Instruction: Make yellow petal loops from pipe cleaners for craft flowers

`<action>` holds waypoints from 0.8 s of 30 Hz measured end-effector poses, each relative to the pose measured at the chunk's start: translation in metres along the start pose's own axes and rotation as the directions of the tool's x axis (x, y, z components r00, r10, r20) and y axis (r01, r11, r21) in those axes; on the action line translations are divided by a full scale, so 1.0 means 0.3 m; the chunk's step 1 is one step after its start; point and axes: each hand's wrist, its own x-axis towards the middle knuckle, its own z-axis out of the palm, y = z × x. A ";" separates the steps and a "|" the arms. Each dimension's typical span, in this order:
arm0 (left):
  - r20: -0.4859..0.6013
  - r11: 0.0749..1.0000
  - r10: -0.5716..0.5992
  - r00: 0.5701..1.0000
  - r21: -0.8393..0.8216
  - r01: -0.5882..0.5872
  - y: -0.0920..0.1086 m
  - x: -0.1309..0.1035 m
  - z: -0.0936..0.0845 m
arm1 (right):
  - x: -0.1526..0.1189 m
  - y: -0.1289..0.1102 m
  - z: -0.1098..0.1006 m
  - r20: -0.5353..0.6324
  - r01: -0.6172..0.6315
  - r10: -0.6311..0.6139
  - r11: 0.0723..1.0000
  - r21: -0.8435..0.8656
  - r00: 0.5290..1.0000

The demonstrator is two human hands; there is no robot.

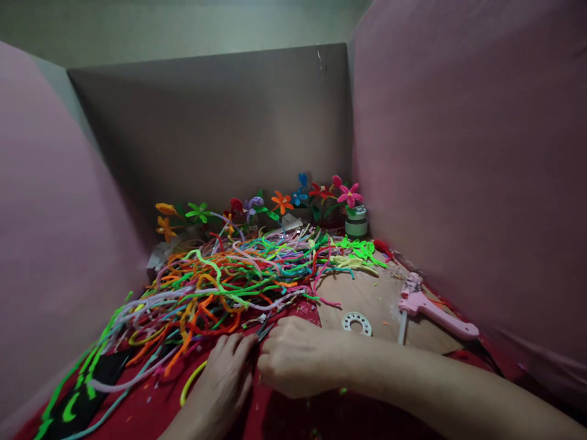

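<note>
My left hand is low over the red cloth, its fingers bent and pressed together toward my other hand. Whatever it pinches is hidden. Just to its right, my right hand is closed, knuckles up, with its grip out of sight. A dark metal tool tip shows between the fingertips of both hands; whether either hand holds it, I cannot tell. Beside my left wrist curves a yellow pipe cleaner. Beyond the hands spreads a large tangled heap of coloured pipe cleaners.
A pink glue gun lies on a board at right, near a white ring with holes. Bright green pieces sit behind. Pipe-cleaner flowers and a green jar line the grey back panel. Pink panels flank both sides.
</note>
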 end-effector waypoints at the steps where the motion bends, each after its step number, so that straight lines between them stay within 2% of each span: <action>1: 0.004 1.000 -0.016 1.000 -0.006 0.016 0.004 0.005 0.003 | 0.006 -0.002 0.009 -0.011 0.006 -0.006 1.000 -0.003 1.000; 8: 0.034 0.999 -0.043 0.998 0.021 0.042 0.018 0.044 0.030 | -0.003 0.036 0.103 -0.154 -0.034 0.029 0.999 -0.030 0.988; 18: 0.118 0.987 -0.038 0.992 0.158 0.019 0.066 0.154 0.009 | -0.027 0.057 0.153 -0.198 -0.089 0.081 0.995 -0.033 0.977; 24: 0.005 0.989 0.014 1.000 0.144 -0.014 0.057 0.150 0.043 | -0.033 0.065 0.149 -0.182 -0.066 0.065 0.998 -0.001 0.981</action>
